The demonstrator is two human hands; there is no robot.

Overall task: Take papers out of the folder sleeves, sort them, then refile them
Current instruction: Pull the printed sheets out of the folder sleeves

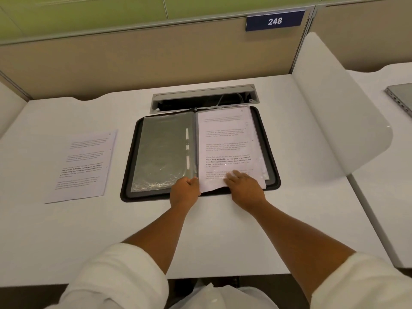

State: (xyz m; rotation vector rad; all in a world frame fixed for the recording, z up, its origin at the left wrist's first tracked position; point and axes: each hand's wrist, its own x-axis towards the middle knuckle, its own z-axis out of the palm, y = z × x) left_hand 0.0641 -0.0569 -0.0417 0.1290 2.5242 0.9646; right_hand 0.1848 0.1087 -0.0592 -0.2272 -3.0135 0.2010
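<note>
A black folder (273, 152) lies open on the white desk. Its left page is an empty clear sleeve (162, 152) with a white spine label. On the right page lies a printed paper (227, 143), its bottom edge sticking out past the sleeve toward me. My left hand (185, 190) pinches the bottom left corner of that paper at the folder's spine. My right hand (244, 186) lies flat on the lower part of the paper, fingers spread. Another printed sheet (84, 166) rests loose on the desk to the left of the folder.
A grey cable hatch (202, 97) stands open just behind the folder. A white curved divider (338, 112) rises on the right, with a laptop edge (401, 99) beyond it. Beige partition walls close the back; a blue sign reads 248 (275, 20).
</note>
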